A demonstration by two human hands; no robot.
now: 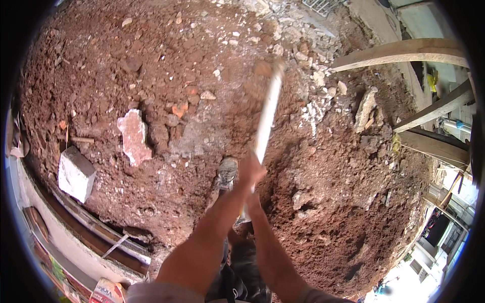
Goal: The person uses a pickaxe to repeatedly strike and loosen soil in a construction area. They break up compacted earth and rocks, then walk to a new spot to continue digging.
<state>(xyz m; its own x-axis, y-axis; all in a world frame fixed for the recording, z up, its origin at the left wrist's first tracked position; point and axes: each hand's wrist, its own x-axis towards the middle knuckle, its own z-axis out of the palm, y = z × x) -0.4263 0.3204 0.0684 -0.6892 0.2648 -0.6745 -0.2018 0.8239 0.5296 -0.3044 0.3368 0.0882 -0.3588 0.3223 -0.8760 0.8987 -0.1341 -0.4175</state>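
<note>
My left hand [256, 169] is wrapped around the pale handle [268, 119] of a long digging tool. My right hand [252, 201] grips the same shaft lower down, close to my body. The handle points away from me over reddish-brown soil [242, 110]. Motion blurs its far end, so the kind of tool head cannot be told. Below my hands, one worn shoe [227, 172] stands on the dirt; the other is partly hidden by my arms. Loose, darker earth [326, 235] is heaped to the right.
A broken slab of masonry [135, 137] and a pale block [77, 174] lie on the left. A concrete channel edge [75, 242] runs along the lower left, near a printed bag [107, 291]. Rubble [299, 53] lies ahead. Wooden beams [401, 53] jut in from the right.
</note>
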